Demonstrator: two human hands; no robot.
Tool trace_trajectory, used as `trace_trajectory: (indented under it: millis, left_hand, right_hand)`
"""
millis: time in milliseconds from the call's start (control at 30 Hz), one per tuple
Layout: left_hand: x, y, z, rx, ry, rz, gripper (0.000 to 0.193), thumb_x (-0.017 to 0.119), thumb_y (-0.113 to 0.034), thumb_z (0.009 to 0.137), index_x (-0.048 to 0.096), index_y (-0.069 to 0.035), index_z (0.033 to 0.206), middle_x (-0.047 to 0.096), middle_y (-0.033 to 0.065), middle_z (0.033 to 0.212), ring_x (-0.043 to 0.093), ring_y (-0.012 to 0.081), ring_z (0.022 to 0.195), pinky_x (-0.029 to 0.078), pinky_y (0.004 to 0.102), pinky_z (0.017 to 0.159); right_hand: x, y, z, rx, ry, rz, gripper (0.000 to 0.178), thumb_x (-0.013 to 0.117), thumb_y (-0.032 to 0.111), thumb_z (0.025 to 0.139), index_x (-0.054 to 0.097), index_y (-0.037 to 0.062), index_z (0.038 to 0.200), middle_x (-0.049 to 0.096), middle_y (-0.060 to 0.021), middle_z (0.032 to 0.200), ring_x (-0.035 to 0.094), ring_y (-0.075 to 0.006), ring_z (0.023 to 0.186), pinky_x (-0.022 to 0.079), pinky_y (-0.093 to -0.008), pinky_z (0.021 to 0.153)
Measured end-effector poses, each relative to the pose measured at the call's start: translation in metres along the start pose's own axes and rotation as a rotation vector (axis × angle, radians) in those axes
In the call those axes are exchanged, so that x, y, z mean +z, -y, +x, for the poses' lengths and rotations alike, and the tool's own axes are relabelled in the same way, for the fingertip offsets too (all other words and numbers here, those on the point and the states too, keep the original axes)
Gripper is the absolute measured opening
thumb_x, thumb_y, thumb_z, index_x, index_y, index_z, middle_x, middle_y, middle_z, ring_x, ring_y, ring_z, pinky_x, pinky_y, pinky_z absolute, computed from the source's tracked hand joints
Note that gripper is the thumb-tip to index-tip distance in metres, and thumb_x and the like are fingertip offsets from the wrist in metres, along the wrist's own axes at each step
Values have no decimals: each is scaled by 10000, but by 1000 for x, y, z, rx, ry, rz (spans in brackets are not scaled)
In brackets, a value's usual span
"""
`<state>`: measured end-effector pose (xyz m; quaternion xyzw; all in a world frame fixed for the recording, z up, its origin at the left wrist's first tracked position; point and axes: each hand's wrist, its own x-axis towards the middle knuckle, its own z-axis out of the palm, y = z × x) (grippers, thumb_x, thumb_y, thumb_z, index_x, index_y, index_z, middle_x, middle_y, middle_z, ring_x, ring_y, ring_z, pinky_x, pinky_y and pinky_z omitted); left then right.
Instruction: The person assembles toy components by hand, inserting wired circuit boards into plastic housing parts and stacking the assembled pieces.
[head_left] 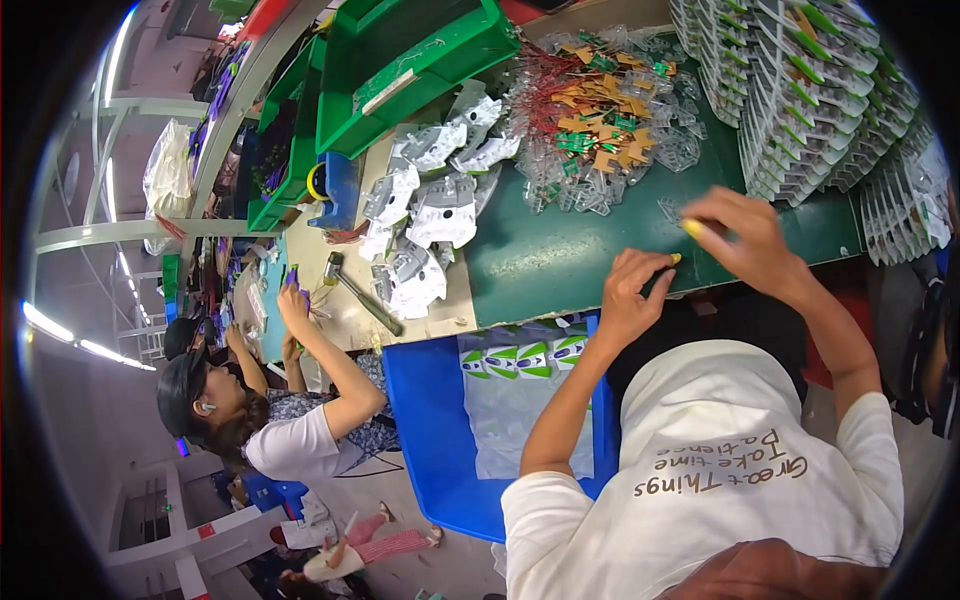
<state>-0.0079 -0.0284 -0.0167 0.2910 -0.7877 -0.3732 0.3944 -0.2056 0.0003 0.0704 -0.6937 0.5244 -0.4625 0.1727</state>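
My left hand (640, 292) is at the near edge of the green work surface (560, 262), fingers bent, thumb and index finger apart, with nothing visible between them. A yellow cover sits on its index fingertip. To its right, my right hand (742, 238) hovers over the surface, blurred by motion, with a yellow tip on its thumb. A small clear plastic piece (668, 208) lies just left of its fingers. Beyond both hands spreads a heap of clear plastic parts (580, 190) mixed with red wires (540, 105) and orange tabs (630, 108).
Tall stacks of curved clear-and-green parts (800, 110) rise at the right. White-and-grey housings (440, 210), a hammer (362, 298) and green bins (400, 70) are at the left. A blue bin (430, 440) stands below the table edge, near a co-worker (320, 435) at the left.
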Motion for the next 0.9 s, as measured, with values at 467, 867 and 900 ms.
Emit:
trace_trajectory:
  millis: [467,867,900]
  left_hand:
    - [-3,6,-6,41,-80,-76,179,715,44,760,706,-13,930,698,116,873,645,272,796,510,354,733]
    - [0,6,-5,87,-115,-44,147,713,49,742,703,-10,877,671,103,821,619,267,754,471,365,693]
    - [1,6,-6,80,-109,-31,152,716,45,740,705,-12,879,673,105,826,620,267,755,472,364,698]
  right_hand:
    - [111,-87,167,-95,114,-625,146,631,125,813,696,62,928,634,-131,951,636,-318,892,497,-434,750]
    - [29,-134,192,177,-79,822,276,581,273,977,642,113,1194,674,9,934,624,-46,847,462,-206,682]
    - [23,-139,186,183,-96,820,276,581,273,977,642,113,1194,674,9,934,624,-46,847,462,-206,682]
